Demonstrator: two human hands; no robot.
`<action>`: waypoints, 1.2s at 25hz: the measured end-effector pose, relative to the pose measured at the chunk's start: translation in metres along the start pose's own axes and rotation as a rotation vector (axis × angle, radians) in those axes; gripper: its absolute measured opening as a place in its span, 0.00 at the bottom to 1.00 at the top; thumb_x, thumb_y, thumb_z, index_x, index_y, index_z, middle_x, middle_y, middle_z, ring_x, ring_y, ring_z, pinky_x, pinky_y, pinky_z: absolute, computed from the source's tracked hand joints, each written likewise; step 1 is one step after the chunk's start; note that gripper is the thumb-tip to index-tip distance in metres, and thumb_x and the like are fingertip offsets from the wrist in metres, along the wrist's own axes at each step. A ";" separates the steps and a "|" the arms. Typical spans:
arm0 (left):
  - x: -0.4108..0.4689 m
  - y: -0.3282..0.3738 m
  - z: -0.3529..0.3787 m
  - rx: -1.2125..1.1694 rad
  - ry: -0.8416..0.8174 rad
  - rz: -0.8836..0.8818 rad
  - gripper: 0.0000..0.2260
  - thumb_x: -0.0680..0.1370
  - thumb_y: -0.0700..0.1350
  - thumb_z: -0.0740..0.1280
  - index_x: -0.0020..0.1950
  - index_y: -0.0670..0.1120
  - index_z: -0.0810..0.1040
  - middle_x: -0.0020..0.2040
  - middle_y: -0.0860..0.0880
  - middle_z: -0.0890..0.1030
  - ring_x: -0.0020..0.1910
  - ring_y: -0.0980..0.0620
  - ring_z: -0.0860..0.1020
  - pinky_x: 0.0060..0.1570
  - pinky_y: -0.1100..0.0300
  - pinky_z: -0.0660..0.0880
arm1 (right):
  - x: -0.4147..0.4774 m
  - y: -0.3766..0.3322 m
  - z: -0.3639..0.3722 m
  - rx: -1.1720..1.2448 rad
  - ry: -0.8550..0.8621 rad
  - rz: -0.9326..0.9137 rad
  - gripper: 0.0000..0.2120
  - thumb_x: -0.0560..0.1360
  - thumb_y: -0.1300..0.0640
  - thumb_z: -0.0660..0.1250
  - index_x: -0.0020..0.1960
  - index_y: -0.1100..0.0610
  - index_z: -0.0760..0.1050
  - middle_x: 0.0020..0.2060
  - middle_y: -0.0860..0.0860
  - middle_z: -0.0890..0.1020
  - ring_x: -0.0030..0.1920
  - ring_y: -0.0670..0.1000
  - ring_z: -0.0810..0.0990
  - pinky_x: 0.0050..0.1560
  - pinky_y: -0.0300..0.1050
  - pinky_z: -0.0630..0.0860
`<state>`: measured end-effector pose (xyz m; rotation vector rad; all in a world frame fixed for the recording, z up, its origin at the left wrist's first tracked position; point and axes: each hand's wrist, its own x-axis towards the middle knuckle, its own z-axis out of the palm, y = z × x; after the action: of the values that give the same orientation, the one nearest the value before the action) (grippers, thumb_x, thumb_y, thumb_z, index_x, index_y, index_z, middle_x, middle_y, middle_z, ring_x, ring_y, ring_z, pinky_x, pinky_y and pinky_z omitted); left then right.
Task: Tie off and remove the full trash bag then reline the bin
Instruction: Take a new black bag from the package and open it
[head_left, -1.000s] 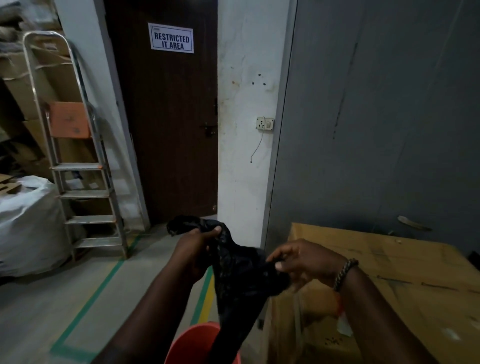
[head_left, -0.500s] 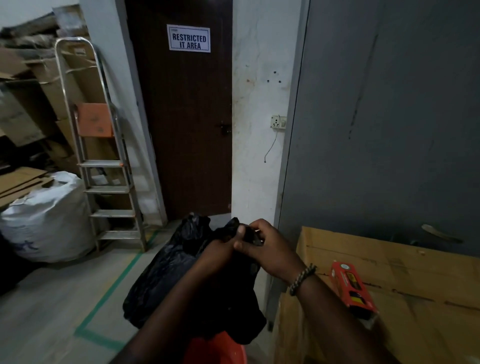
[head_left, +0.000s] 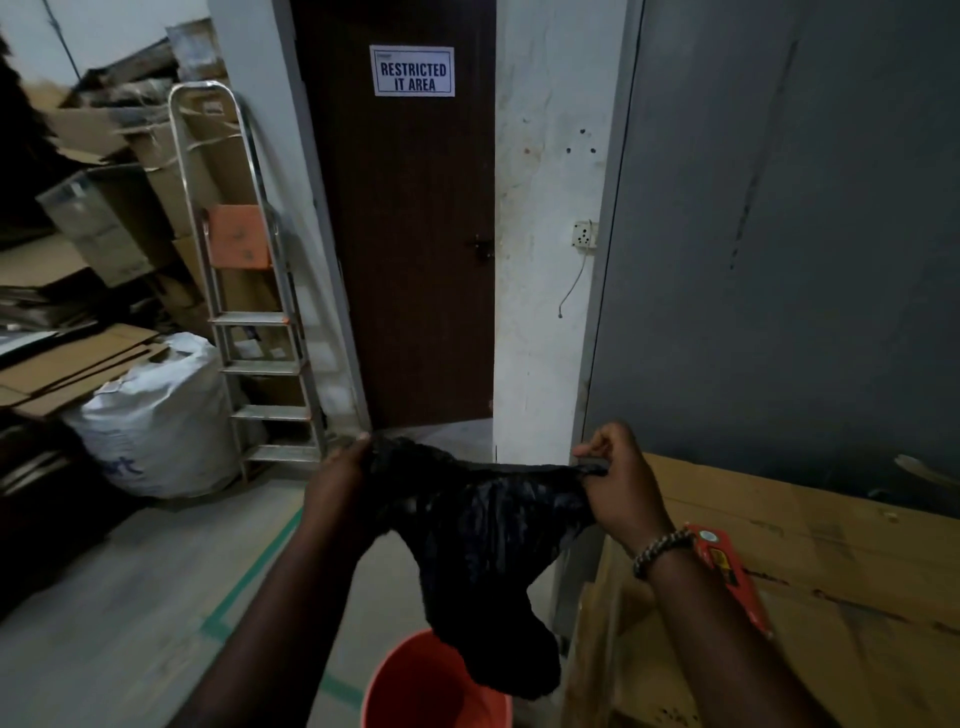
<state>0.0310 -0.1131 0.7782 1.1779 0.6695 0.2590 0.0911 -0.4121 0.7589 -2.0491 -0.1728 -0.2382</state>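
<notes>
Black bin liner (head_left: 483, 525): stretched between left hand (head_left: 337, 488) and right hand (head_left: 618, 483), both pinched shut on its rim, above orange bin (head_left: 415, 686). Relining stage; liner not yet seated.

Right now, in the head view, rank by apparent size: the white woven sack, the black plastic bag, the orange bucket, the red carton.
1. black plastic bag, nearness inflates it
2. white woven sack, close to it
3. orange bucket, partly cropped
4. red carton
</notes>
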 end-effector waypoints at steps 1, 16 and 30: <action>0.005 0.004 -0.008 -0.090 0.028 0.014 0.15 0.78 0.54 0.68 0.60 0.47 0.82 0.52 0.41 0.85 0.47 0.40 0.85 0.40 0.51 0.81 | -0.001 0.003 -0.004 -0.006 -0.019 0.026 0.19 0.73 0.72 0.64 0.46 0.48 0.64 0.46 0.49 0.80 0.47 0.50 0.81 0.37 0.42 0.77; -0.005 0.032 -0.068 -0.375 -0.034 0.210 0.15 0.86 0.51 0.57 0.68 0.53 0.79 0.60 0.48 0.85 0.58 0.47 0.83 0.55 0.49 0.78 | -0.045 -0.016 0.004 -0.701 -0.833 -0.172 0.22 0.78 0.67 0.61 0.66 0.50 0.80 0.69 0.47 0.77 0.55 0.46 0.80 0.52 0.32 0.75; 0.013 0.074 -0.115 0.237 -0.391 0.248 0.18 0.81 0.32 0.58 0.57 0.46 0.86 0.56 0.46 0.86 0.55 0.45 0.85 0.50 0.53 0.79 | -0.037 -0.049 0.091 -0.790 -0.189 0.123 0.16 0.69 0.55 0.68 0.53 0.45 0.67 0.56 0.51 0.73 0.57 0.58 0.74 0.59 0.57 0.76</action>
<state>-0.0173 0.0098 0.8163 1.4909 0.2129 0.1515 0.0528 -0.3098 0.7503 -2.8586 -0.0687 -0.0267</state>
